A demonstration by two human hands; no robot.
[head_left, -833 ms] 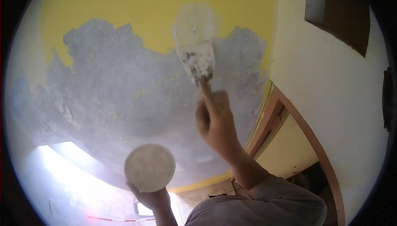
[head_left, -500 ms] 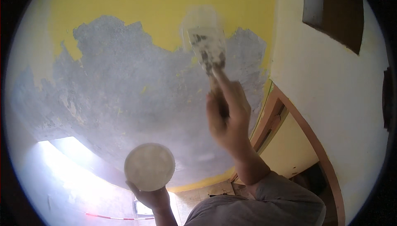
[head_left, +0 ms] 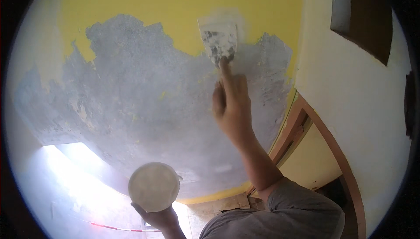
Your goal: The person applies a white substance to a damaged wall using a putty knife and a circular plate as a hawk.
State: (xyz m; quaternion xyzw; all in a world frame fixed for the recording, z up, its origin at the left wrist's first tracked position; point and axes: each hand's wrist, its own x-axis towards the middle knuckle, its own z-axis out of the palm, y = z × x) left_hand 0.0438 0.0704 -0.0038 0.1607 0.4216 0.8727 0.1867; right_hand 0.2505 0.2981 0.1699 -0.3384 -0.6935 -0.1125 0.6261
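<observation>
My right hand is closed round the handle of a putty knife, with the index finger stretched along its blade. White filler and dark smudges cover the blade, which is up at the wall where yellow paint borders a bare grey patch. A pale smear of filler lies on the yellow paint by the blade's upper edge. Lower left, my left hand holds up a round, pale bowl from beneath; its fingers are mostly hidden behind it. The bowl's round face looks whitish.
A brown wooden door frame stands to the right, with a cream door inside it. Bright light falls at the lower left, near a red-and-white striped tape. Tiled floor shows below. A dark brown panel is at upper right.
My right hand and the putty knife have shifted slightly left across the wall. The bowl in my left hand sits a little lower. The whole view has shifted slightly.
</observation>
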